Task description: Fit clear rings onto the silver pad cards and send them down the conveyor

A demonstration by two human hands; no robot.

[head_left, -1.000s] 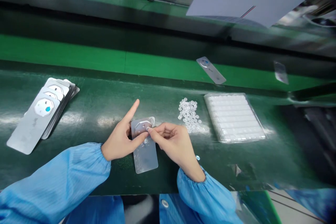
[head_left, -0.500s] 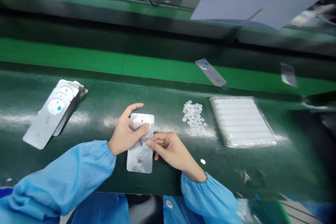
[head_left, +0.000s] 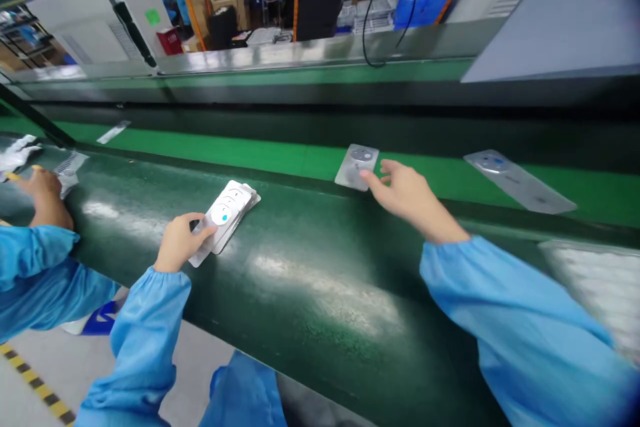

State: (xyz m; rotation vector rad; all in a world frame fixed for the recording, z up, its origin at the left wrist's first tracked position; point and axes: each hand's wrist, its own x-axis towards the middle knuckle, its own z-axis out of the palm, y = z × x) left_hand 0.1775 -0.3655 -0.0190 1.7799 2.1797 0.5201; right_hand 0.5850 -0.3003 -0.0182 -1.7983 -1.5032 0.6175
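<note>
My left hand (head_left: pixel 181 240) is at a fanned stack of pale phone back covers (head_left: pixel 235 199), its thumb over the lower end of the top cover (head_left: pixel 220 215) and its fingers at the far edge. That cover has a round white camera area with a blue dot. My right hand (head_left: pixel 407 197) reaches over the green belt. Its thumb touches the near right edge of a single grey phone back cover (head_left: pixel 355 163), while the other fingers are spread beside it. This cover lies at the belt's near edge.
Farther right on the belt (head_left: pixel 300 159) lies another cover (head_left: pixel 520 181). A ribbed clear tray (head_left: pixel 595 280) is partly behind my right sleeve. At the far left, a co-worker's hand (head_left: pixel 45 193) is beside plastic pieces (head_left: pixel 70 170) on the bench.
My hands have parted: the left moved to the stack, the right carried the cover from in front of me to the belt. The view has swung left, bringing a co-worker's arm into sight.
</note>
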